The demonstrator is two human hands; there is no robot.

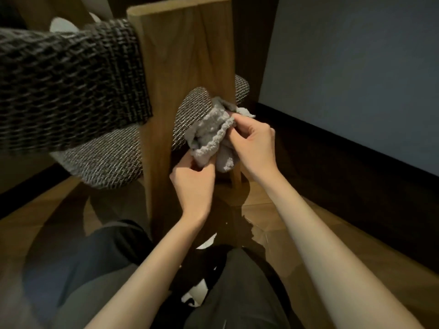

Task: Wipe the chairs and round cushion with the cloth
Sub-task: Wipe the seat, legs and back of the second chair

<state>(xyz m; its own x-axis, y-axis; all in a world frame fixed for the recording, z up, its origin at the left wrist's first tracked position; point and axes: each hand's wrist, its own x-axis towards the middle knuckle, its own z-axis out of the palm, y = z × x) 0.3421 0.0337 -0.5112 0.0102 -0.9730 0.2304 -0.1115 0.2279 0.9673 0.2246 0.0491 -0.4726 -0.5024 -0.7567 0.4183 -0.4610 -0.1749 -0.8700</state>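
A wooden chair (pixel 185 55) stands right in front of me, its broad plank-like side panel facing me. A woven grey seat cushion (pixel 109 162) shows on both sides of the panel, and a dark woven backrest (pixel 71 86) fills the upper left. A crumpled grey cloth (pixel 211 136) is bunched against the panel's right edge. My right hand (pixel 254 143) pinches the cloth's upper right part. My left hand (pixel 192 184) grips its lower edge from below.
A wooden floor (pixel 332 233) spreads beneath the chair. A grey wall (pixel 356 67) with a dark baseboard runs along the right. My knees in dark trousers (pixel 95 269) are at the bottom. A thin chair leg (pixel 236 179) stands behind the cloth.
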